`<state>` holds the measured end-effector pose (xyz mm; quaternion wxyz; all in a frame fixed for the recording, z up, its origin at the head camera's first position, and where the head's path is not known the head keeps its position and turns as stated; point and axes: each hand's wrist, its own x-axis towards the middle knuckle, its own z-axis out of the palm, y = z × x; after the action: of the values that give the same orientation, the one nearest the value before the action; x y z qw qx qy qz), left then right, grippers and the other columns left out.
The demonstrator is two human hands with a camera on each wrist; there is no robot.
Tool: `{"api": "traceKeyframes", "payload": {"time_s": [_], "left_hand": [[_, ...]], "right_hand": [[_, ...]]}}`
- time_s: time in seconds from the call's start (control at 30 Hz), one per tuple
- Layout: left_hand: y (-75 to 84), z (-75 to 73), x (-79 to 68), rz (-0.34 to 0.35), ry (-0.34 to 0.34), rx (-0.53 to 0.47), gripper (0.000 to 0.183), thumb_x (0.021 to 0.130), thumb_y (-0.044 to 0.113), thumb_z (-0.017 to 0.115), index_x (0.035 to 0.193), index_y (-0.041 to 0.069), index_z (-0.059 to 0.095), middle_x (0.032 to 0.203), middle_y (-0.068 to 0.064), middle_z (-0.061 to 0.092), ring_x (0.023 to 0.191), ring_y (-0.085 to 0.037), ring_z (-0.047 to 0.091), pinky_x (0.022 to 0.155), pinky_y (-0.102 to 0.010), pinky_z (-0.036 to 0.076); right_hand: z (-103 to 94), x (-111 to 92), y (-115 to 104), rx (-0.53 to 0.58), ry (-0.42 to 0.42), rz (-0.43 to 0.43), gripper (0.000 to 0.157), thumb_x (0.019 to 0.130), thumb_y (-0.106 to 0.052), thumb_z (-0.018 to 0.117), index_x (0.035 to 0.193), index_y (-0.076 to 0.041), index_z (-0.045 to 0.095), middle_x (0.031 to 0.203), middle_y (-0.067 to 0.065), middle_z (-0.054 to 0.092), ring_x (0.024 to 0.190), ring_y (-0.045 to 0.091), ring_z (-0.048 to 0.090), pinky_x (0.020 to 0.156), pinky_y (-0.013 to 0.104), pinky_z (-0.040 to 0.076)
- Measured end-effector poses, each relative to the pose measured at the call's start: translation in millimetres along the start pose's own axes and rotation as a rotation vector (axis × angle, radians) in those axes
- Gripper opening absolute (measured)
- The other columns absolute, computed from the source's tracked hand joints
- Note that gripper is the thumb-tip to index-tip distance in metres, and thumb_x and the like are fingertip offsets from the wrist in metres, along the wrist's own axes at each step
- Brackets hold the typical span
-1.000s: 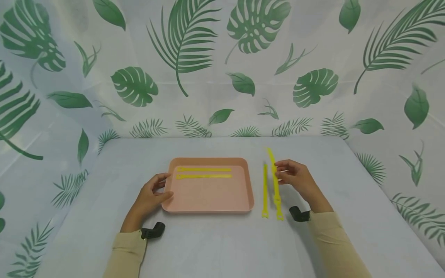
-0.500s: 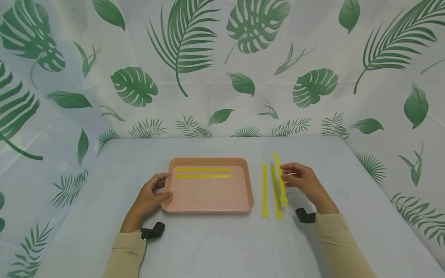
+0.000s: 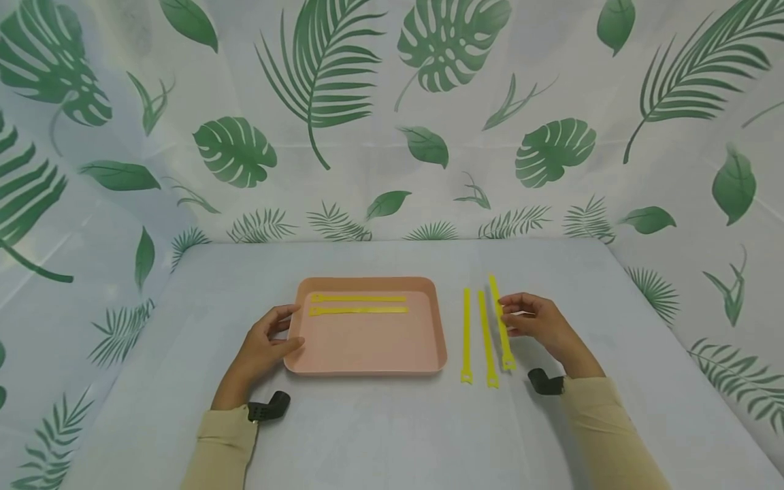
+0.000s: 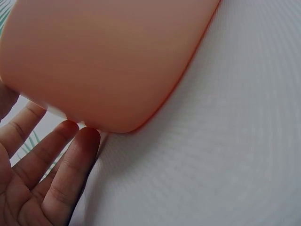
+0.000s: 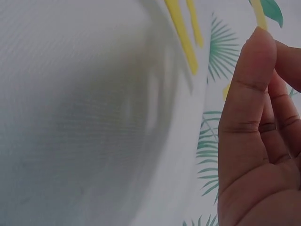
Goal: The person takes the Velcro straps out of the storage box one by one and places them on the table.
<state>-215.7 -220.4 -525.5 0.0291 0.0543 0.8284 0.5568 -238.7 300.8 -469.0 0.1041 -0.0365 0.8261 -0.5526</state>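
In the head view my left hand holds the left edge of a pink tray, with the thumb over the rim. The left wrist view shows fingertips against the edge of the tray. Two yellow cable ties lie side by side across the tray's far part. Right of the tray, my right hand pinches another yellow cable tie, its slotted head toward me. Just left of it, two more cable ties lie lengthwise on the table. Only a short piece of the pinched cable tie shows above my fingertips in the right wrist view.
A white cloth covers the table. Behind and at the sides hangs a white curtain printed with green leaves. A black wrist camera sits on the left wrist and another black camera on the right.
My right hand has moved right and slightly nearer, carrying one cable tie away from above the one beside it, which now shows separately. The left hand and tray have stayed put.
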Motion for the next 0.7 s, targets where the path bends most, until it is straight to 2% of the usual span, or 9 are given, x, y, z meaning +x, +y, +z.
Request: {"api": "traceKeyframes", "payload": {"time_s": [0.17,0.4,0.7], "left_hand": [[-0.4,0.1,-0.3,-0.006,0.001,0.005,0.067,0.095,0.01,0.082,0.154,0.002,0.053,0.158,-0.024,0.052,0.141,-0.045,0.055,0.106,-0.043,0.055],[0.6,-0.5,-0.8,-0.007,0.001,0.003,0.067,0.095,0.009,0.081,0.155,0.002,0.052,0.158,-0.025,0.052,0.141,-0.045,0.055,0.105,-0.04,0.056],[0.9,0.0,0.0,0.0,-0.003,0.005,0.067,0.095,0.009,0.081,0.154,0.0,0.051,0.157,-0.026,0.052,0.141,-0.047,0.055,0.105,-0.042,0.057]], "right_hand": [[-1.7,0,4,-0.014,-0.014,0.061,0.046,0.102,0.0,0.072,0.141,0.017,0.054,0.113,0.011,0.068,0.092,0.007,0.069,0.078,0.029,0.063],[-3.1,1,12,-0.02,-0.019,0.12,0.047,0.101,0.001,0.072,0.141,0.017,0.054,0.108,0.008,0.065,0.089,0.008,0.067,0.075,0.027,0.062],[1.0,4,17,-0.049,-0.017,0.186,0.045,0.101,0.002,0.072,0.14,0.016,0.055,0.105,0.009,0.064,0.084,0.012,0.065,0.072,0.026,0.061]]}}
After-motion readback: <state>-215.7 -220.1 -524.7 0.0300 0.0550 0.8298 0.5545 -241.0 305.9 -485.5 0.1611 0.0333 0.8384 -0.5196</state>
